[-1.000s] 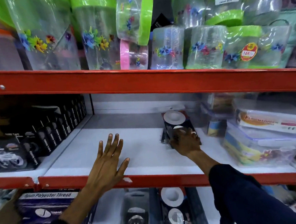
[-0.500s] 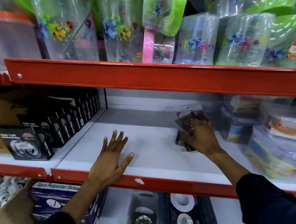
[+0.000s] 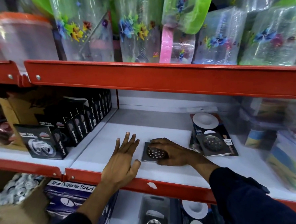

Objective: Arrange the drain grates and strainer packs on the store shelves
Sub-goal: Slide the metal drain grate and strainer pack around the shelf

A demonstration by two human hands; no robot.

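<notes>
Head view. The middle shelf (image 3: pixel 162 128) is white with a red front lip. The right hand (image 3: pixel 174 153) lies palm down over a square metal drain grate (image 3: pixel 152 154) that sits flat on the shelf board, near the front edge. Its grip is closed over the grate: fingers curl across the far edge and the thumb side covers the near right corner. The round perforated centre of the grate shows between hand and shelf.

The left hand (image 3: pixel 122 158) rests flat on the shelf just left of the grate, fingers spread and pointing toward the back. Its grip is released and nothing is in it. The heel of the hand sits on the red lip.

To the right of the right hand, 1 second drain grate (image 3: pixel 213 144) lies on top of a dark strainer pack (image 3: pixel 205 124), whose white round strainer shows at the far end. Both lie flat, well back from the lip.

Left bay: black nano tape boxes (image 3: pixel 75 126) stand in rows. Right side: clear food containers (image 3: pixel 284 138), blurred. Upper shelf: flower-printed plastic jars (image 3: pixel 138 29) in wrap. Lower shelf: a Spun Polyester Thread box (image 3: pixel 70 191) and more strainer packs (image 3: pixel 195 211).
</notes>
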